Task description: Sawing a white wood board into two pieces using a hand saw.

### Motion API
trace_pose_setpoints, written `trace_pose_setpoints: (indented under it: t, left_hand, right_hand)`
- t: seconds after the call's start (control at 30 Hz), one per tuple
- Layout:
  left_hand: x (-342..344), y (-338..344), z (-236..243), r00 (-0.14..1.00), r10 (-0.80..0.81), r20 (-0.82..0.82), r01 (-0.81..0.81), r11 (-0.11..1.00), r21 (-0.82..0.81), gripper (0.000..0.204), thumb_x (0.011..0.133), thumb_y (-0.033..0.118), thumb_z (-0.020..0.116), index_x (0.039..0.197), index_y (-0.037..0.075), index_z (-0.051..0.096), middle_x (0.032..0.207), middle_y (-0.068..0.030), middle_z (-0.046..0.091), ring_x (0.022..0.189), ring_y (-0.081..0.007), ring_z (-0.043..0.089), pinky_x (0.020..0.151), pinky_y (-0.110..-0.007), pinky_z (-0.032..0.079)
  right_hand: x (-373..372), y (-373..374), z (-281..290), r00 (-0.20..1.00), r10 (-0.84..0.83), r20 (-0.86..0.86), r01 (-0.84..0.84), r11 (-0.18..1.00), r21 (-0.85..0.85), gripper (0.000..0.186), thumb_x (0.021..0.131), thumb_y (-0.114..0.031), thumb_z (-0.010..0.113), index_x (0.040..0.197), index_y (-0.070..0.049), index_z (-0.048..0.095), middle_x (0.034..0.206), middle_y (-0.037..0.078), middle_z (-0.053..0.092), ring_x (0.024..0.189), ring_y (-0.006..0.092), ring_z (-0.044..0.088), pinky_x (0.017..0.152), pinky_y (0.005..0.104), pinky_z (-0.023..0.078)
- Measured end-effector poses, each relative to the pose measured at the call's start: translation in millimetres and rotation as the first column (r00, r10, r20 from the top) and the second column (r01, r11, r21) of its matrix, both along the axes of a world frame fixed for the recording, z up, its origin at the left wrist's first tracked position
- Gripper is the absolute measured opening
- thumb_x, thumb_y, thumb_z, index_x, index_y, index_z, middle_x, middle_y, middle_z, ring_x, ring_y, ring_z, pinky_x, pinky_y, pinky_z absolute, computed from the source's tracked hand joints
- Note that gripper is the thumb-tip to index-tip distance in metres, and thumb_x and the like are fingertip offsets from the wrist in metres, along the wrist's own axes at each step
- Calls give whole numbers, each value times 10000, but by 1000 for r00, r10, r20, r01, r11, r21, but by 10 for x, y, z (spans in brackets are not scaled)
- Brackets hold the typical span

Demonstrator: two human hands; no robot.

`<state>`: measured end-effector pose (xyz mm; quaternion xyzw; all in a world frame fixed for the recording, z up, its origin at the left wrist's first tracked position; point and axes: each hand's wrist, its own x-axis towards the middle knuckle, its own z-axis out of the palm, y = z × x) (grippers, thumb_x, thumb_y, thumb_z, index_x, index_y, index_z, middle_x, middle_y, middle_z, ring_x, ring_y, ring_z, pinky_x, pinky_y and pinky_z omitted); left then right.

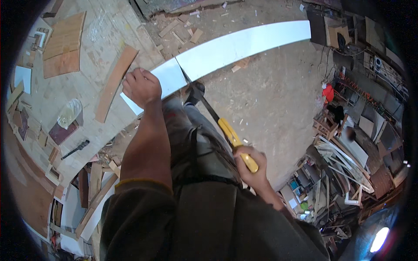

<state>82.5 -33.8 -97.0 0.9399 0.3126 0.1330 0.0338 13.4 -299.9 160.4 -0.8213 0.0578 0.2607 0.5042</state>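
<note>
Concrete floor (278,100) fills the far and right of the view, littered with wood offcuts (183,32) at the far edge. Left side: pale work surface (104,39) carrying plywood pieces (65,43), a brown curved strip (115,82), a crumpled plastic bag (69,112) and a dark tool (75,149). Right edge: piled frames and scrap (344,169).

Long white board (235,45) runs from centre-left out to far right, its near-left end resting on the surface edge, the rest hanging over the floor. Left hand (141,87) closed, pressing down on the board's left end. Handsaw (209,111), dark blade with yellow handle, blade meets the board just right of the left hand. Right hand (250,167) wrapped tight around the yellow handle, near centre-right. Person's dark foot (194,92) under the board.
</note>
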Motion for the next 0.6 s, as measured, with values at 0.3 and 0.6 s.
trace_pose_setpoints:
  t: [0.3, 0.6]
  left_hand:
    - [-17, 43, -140, 998, -33, 59, 30, 998, 58, 100, 889, 200, 596, 842, 123, 638, 878, -99, 568, 836, -345, 560, 725, -485, 431]
    - [9, -33, -5, 1000, -11, 2, 11, 1000, -12, 131, 917, 212, 580, 902, 114, 665, 932, -103, 589, 907, -345, 568, 780, -492, 439]
  right_hand:
    - [244, 201, -199, 1000, -11, 7, 11, 1000, 27, 101, 914, 36, 640, 979, -33, 675, 892, 60, 719, 759, 67, 658, 686, 227, 501]
    - [374, 283, -309, 1000, -22, -1, 22, 999, 24, 99, 907, 22, 647, 988, -30, 669, 844, 73, 721, 696, 104, 655, 614, 254, 494]
